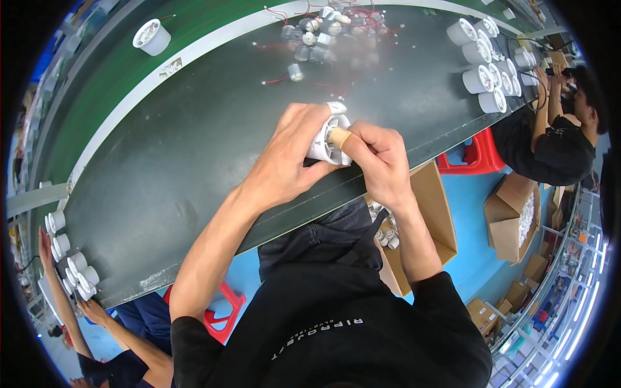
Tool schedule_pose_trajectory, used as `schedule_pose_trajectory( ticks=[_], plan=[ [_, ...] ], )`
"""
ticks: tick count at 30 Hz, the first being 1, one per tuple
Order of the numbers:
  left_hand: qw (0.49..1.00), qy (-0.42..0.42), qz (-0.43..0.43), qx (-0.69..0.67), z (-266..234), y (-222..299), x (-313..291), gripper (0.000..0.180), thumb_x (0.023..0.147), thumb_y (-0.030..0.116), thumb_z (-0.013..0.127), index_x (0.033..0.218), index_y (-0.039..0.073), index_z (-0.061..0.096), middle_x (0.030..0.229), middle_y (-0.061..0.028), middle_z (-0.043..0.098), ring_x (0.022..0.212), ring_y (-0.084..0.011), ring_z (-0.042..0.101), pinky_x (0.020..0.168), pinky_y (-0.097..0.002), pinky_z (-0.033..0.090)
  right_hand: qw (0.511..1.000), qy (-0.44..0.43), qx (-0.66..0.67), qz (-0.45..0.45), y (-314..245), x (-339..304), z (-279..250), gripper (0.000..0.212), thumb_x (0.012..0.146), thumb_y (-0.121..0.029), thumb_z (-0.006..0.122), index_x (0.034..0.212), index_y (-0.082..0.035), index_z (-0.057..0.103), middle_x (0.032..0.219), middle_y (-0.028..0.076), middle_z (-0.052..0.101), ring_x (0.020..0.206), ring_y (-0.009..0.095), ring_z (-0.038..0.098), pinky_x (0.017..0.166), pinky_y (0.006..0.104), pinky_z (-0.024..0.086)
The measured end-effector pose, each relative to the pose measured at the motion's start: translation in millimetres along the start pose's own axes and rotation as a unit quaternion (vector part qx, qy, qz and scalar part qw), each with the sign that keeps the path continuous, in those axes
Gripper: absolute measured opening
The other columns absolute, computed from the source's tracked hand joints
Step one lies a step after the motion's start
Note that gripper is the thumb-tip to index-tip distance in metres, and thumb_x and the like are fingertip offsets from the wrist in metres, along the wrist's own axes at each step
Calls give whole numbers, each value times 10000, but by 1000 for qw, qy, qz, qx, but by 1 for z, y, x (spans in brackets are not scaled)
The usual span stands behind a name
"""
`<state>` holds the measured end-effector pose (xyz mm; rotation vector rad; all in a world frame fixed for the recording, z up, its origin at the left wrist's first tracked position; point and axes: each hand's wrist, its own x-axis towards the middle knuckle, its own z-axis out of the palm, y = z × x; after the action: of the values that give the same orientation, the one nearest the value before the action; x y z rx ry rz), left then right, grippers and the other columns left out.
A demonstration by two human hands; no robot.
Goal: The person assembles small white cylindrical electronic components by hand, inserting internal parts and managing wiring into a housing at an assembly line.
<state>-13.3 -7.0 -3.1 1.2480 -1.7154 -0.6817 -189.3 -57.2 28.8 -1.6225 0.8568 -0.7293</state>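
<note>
My left hand (284, 155) is wrapped round a white plastic cup-shaped housing (318, 147), holding it tilted above the near edge of the dark green table. Ribs show inside its open side, which faces right. My right hand (381, 161) is closed, its fingers curled. A tan cover sits on its thumb (339, 136), which presses into the housing's open side. Whether the curled fingers grip anything is hidden. Beyond my hands lies a pile of small motors (323, 32) with thin red wires, and a single motor (295, 72) rests nearer.
White housings (479, 79) cluster at the table's right; others (77, 275) stand at the left end. One housing (152, 37) sits on the green belt (103, 84) behind a pale rail. An open cardboard box (440, 207) with white parts is beside my lap. Co-workers flank me, near red stools (475, 155).
</note>
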Motion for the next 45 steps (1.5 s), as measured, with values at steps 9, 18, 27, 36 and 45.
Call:
schedule_pose_trajectory(
  ticks=[9, 18, 27, 36, 45],
  plan=[
    [1000, -2, -1, -6, 0, 0, 1, 740, 723, 84, 872, 1367, 50, 508, 1214, -130, 577, 1138, -322, 555, 920, -406, 487, 999, 5, 54, 9, 2, 0, 0, 205, 971, -98, 604, 829, 47, 634, 652, -23, 548, 634, 21, 440, 525, 259, 372],
    [1000, 15, -10, 1, 0, 5, 1, 820, 669, 187, 926, 1370, 56, 521, 1209, -123, 566, 1152, -331, 528, 970, -419, 446, 994, -17, 111, 10, -4, 4, -18, 115, 962, -57, 659, 867, 9, 658, 780, -25, 611, 735, 25, 494, 639, 221, 406],
    [999, -26, -30, -32, -15, 3, -1, 753, 731, 190, 860, 1380, 26, 515, 1291, -145, 566, 1171, -364, 547, 1027, -450, 428, 995, 11, 70, -64, 7, 4, -23, 643, 737, -105, 852, 1311, -21, 574, 1219, 69, 627, 1136, 173, 580, 913, 325, 459],
    [996, 23, -52, 62, -30, 35, 5, 626, 805, 100, 797, 1357, 2, 518, 914, -61, 615, 841, -185, 549, 800, -348, 467, 987, 1, -153, -46, 23, -6, -1, 810, 663, -212, 894, 1366, 6, 555, 1332, 200, 596, 1228, 365, 595, 1038, 431, 475],
    [988, -35, 44, 145, -17, 32, 18, 490, 932, -52, 563, 1400, 1, 426, 817, -124, 577, 726, -255, 570, 709, -355, 478, 970, 65, -177, -151, 37, -6, 9, 678, 617, -243, 894, 1178, 21, 621, 1111, 170, 678, 1048, 358, 635, 912, 437, 491]
  ],
)
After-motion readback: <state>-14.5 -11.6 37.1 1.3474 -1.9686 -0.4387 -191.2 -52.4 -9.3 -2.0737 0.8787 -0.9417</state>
